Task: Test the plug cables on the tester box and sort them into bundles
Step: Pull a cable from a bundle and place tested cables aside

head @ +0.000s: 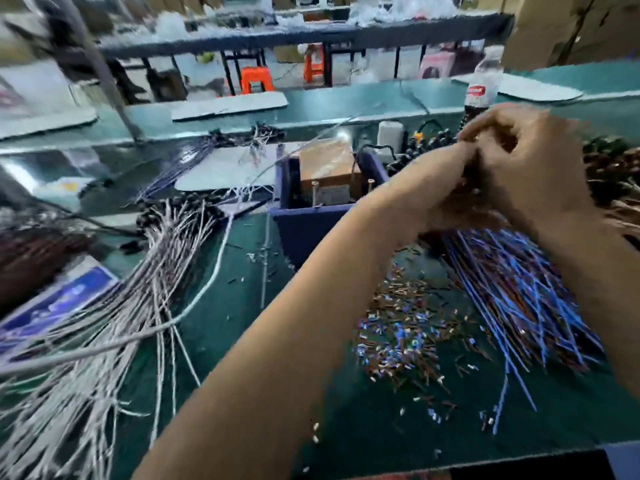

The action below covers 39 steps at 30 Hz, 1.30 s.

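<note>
Both hands meet at the right of the bench: the right hand (pixel 530 161) curls its fingers round the plug end of a blue-and-brown cable bundle (pixel 519 296), and the left hand (pixel 446 199) closes on the same bundle from below, though blur hides its fingers. Loose ends fan toward the viewer. Just left stands the blue tester box (pixel 311 216); farther left lies a grey bundle (pixel 114 317). This looks like picking a cable to test; next, one plug must be singled out and carried to the box.
</note>
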Available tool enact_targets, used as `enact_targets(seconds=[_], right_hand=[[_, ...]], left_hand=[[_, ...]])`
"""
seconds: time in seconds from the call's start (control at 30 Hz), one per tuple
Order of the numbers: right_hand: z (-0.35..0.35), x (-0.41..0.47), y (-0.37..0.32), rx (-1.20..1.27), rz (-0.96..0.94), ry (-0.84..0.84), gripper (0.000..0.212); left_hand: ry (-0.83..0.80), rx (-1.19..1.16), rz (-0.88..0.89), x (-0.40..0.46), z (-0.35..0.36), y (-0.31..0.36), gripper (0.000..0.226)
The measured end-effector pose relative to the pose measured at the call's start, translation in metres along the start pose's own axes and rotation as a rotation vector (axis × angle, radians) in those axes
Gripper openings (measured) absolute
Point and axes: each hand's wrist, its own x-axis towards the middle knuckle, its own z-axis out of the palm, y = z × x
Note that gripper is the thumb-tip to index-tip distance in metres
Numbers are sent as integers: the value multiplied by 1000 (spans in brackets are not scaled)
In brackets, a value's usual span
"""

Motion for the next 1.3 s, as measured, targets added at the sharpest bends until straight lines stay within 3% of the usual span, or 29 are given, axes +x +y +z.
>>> enact_targets(seconds=[0.1, 0.2, 0.33, 0.4, 0.47, 0.53, 0.63, 0.7, 0.8, 1.03, 1.1, 1.2, 1.3], right_hand=[[35, -26, -43, 71, -114, -55, 21], [84, -60, -86, 166, -201, -286, 15], [163, -104, -143, 76, -274, -721, 13], [197, -119, -171, 82, -169, -817, 16], [223, -123, -193, 239, 33, -864, 15], [240, -120, -204, 369, 168, -821, 17], [255, -111, -205, 419, 250, -788, 41], [258, -111, -201, 413, 288, -814, 44], [257, -114, -194, 471, 286, -799, 24], [236, -113, -176, 607, 271, -813, 13], [228, -107, -168, 538, 256, -745, 15], [217, -100, -162, 562, 350, -706, 18], [204, -98, -160, 758, 438, -728, 33]], left_hand=[[-169, 245, -107, -62, -84, -3, 27], [-135, 581, -293, -117, -160, -8, 29], [255, 908, -483, -149, -226, -8, 22], [597, 1104, -428, -148, -250, -7, 17], [908, 1367, -306, -143, -262, -9, 7], [1005, 1463, -235, -133, -264, -16, 12], [992, 1481, -251, -117, -273, -27, 28], [1021, 1478, -243, -110, -277, -29, 30], [1058, 1392, -271, -102, -278, -31, 30], [1185, 1238, -129, -97, -279, -27, 25], [1153, 890, -44, -92, -273, -22, 17], [1004, 27, 86, -84, -256, -18, 21], [859, -406, 217, -87, -236, -14, 39]])
